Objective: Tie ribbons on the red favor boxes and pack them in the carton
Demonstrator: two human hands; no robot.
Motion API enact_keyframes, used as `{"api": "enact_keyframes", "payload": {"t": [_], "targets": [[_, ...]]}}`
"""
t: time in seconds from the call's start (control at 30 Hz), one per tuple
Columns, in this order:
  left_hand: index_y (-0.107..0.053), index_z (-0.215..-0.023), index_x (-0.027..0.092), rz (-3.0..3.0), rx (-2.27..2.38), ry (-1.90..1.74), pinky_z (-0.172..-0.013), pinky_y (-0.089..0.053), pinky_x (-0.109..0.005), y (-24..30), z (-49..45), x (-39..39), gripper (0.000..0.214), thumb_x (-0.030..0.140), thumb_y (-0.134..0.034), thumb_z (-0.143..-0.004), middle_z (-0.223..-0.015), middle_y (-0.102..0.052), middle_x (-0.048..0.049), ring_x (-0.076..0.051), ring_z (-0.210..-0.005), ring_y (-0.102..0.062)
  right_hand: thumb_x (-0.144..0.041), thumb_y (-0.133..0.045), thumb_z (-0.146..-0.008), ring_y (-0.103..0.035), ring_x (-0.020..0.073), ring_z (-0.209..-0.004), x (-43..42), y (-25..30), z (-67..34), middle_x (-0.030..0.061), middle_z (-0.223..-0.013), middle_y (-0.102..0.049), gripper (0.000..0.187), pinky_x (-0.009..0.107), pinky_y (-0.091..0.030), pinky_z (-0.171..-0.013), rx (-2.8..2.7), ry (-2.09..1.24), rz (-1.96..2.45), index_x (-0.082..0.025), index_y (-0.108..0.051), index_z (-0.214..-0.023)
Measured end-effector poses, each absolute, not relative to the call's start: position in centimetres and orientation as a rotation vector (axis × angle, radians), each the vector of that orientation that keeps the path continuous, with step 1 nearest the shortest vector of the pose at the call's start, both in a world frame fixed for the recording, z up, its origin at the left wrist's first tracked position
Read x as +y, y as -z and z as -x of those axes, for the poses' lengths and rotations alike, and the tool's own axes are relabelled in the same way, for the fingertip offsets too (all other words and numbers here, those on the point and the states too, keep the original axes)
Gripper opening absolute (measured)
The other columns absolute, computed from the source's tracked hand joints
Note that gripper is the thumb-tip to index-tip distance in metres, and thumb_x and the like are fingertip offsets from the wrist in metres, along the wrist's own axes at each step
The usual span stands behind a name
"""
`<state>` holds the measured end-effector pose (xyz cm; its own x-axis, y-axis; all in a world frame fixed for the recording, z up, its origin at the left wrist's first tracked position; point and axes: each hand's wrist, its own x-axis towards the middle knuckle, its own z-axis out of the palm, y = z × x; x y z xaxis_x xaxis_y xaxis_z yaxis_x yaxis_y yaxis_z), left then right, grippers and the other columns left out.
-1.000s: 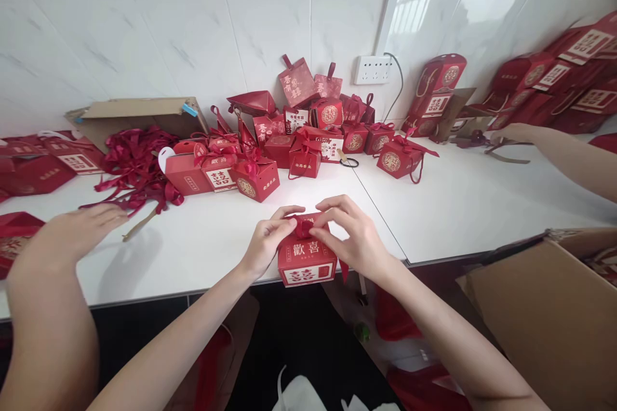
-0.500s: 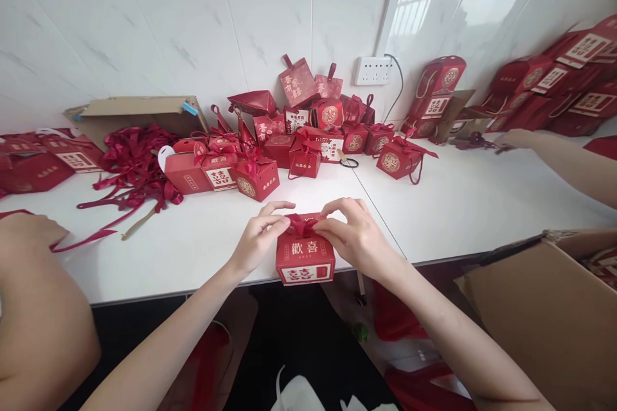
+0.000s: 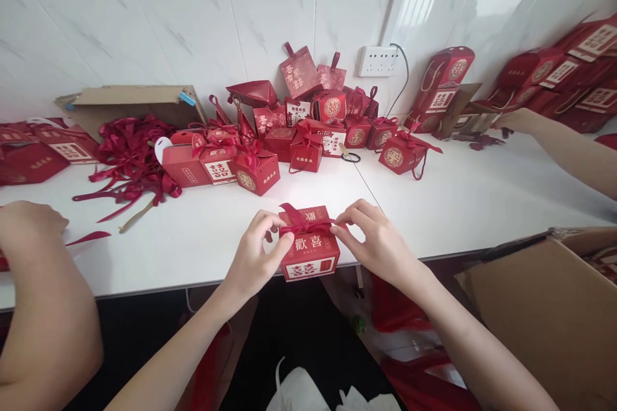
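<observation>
Counter edge: the box [image 3: 308, 253] sits right at the front edge of the white counter [image 3: 193, 241], its front face about level with that edge.
Open room: bare counter lies left of the box, up to a loose ribbon strip [image 3: 89, 237], and behind it, up to the pile of boxes [image 3: 299, 138]. Right of the seam [image 3: 380, 212] there is a wider bare stretch.
Right side: a carton [image 3: 554, 314] stands below counter level, near the right forearm.
Others: a second person's hand [image 3: 29, 225] rests on the counter's left end, well apart. Another hand [image 3: 518, 121] reaches among the red boxes far right.
Back: a ribbon heap [image 3: 130, 154] and a flat cardboard piece [image 3: 130, 103] lie against the tiled wall.
Box: small, red and closed, with gold characters on its slanted face and a white label with red characters below.
Ribbon: the dark red ribbon [image 3: 304, 227] crosses the top and is gathered into a knot at the middle, one tail sticking up to the left.
Left hand: the left hand [image 3: 255, 257] pinches the ribbon at the box's left top corner, thumb on the front face.
Right hand: the right hand [image 3: 380, 244] pinches the ribbon's right end, pulled out sideways just off the box.
</observation>
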<state>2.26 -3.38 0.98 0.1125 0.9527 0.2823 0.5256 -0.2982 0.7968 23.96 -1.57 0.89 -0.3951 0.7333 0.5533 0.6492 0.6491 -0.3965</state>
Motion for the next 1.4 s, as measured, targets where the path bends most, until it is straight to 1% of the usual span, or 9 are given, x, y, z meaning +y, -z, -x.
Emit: {"api": "enact_keyframes", "payload": {"t": [0.13,0.27,0.4,0.5,0.67,0.93,1.07,1.27,1.4], "targets": [[-0.051,-0.072,0.020,-1.782,1.452,-1.041,-0.067,-0.043,-0.027,-1.4,-2.4,-3.2,0.024,0.042,-0.051,-0.083,-0.083,-0.051,-0.0011,-0.016,-0.077,-0.052,-0.039,-0.048,-0.092,-0.052,0.0135,-0.061,-1.9,-1.4,-23.5,0.0023,-0.071,-0.057,0.031,0.027,-0.041,-0.058,-2.082,-0.500,1.163,-0.019,-0.052,-0.069],[-0.052,-0.071,0.020,-1.744,1.449,-1.069,-0.064,-0.045,-0.025,-1.3,-2.5,-3.1,0.025,0.041,-0.050,-0.084,-0.086,-0.051,-0.0017,-0.016,-0.079,-0.054,-0.042,-0.057,-0.085,-0.049,0.0122,-0.056,-1.9,-1.6,-22.8,-0.0010,-0.063,-0.055,0.032,0.026,-0.038,-0.053,-2.057,-0.626,1.250,-0.020,-0.048,-0.064],[-0.055,-0.073,0.020,-1.827,1.444,-1.075,-0.070,-0.047,-0.026,-1.1,-2.1,-3.0,0.021,0.035,-0.049,-0.086,-0.086,-0.053,-0.0023,-0.017,-0.083,-0.055,-0.033,-0.067,-0.077,-0.051,0.0118,-0.057,-1.7,-1.8,-22.6,-0.0025,-0.066,-0.057,0.022,0.025,-0.039,-0.054,-2.080,-0.674,1.269,-0.021,-0.052,-0.067],[-0.056,-0.074,0.020,-1.846,1.410,-1.065,-0.074,-0.049,-0.028,-1.2,-1.9,-3.0,0.016,0.031,-0.051,-0.084,-0.088,-0.054,-0.0031,-0.018,-0.086,-0.056,-0.027,-0.067,-0.077,-0.056,0.0128,-0.063,-1.5,-2.1,-22.7,-0.0008,-0.073,-0.062,0.012,0.025,-0.043,-0.058,-2.100,-0.714,1.245,-0.021,-0.057,-0.073],[-0.057,-0.081,0.020,-1.741,1.332,-1.048,-0.072,-0.050,-0.028,-1.6,-1.8,-3.0,0.012,0.032,-0.054,-0.082,-0.090,-0.055,-0.0031,-0.019,-0.086,-0.056,-0.022,-0.064,-0.078,-0.059,0.0143,-0.067,-1.1,-2.8,-23.1,0.0019,-0.079,-0.064,0.004,0.027,-0.047,-0.061,-2.168,-0.733,1.203,-0.020,-0.061,-0.077],[-0.061,-0.071,0.019,-1.562,1.214,-1.056,-0.068,-0.049,-0.028,-1.4,-1.7,-2.5,0.014,0.033,-0.061,-0.076,-0.087,-0.054,-0.0037,-0.020,-0.086,-0.055,-0.012,-0.060,-0.078,-0.061,0.0142,-0.069,0.0,-3.0,-23.2,0.0015,-0.080,-0.066,0.009,0.027,-0.048,-0.064,-2.192,-0.693,1.172,-0.020,-0.064,-0.076],[-0.065,-0.069,0.019,-1.398,1.128,-1.078,-0.068,-0.049,-0.029,-1.5,-2.0,-2.2,0.017,0.035,-0.064,-0.073,-0.090,-0.054,-0.0050,-0.021,-0.086,-0.055,-0.012,-0.059,-0.079,-0.062,0.0142,-0.070,0.1,-2.9,-22.9,0.0025,-0.082,-0.068,0.010,0.027,-0.049,-0.064,-2.165,-0.715,1.135,-0.020,-0.066,-0.080],[-0.064,-0.072,0.019,-1.201,0.983,-1.073,-0.069,-0.048,-0.027,-1.1,-2.2,-1.9,0.015,0.034,-0.064,-0.074,-0.095,-0.055,-0.0040,-0.019,-0.084,-0.055,-0.016,-0.054,-0.082,-0.062,0.0147,-0.072,0.4,-2.4,-22.9,0.0018,-0.082,-0.070,0.013,0.029,-0.050,-0.068,-2.056,-0.837,1.081,-0.020,-0.066,-0.081],[-0.055,-0.062,0.017,-1.153,0.962,-1.093,-0.062,-0.045,-0.025,-1.0,-2.4,-1.9,0.024,0.035,-0.063,-0.075,-0.088,-0.051,-0.0025,-0.015,-0.075,-0.052,-0.019,-0.056,-0.080,-0.061,0.0147,-0.071,0.7,-2.0,-22.8,0.0020,-0.080,-0.069,0.009,0.029,-0.050,-0.067,-1.962,-0.994,1.058,-0.019,-0.065,-0.081]]}}
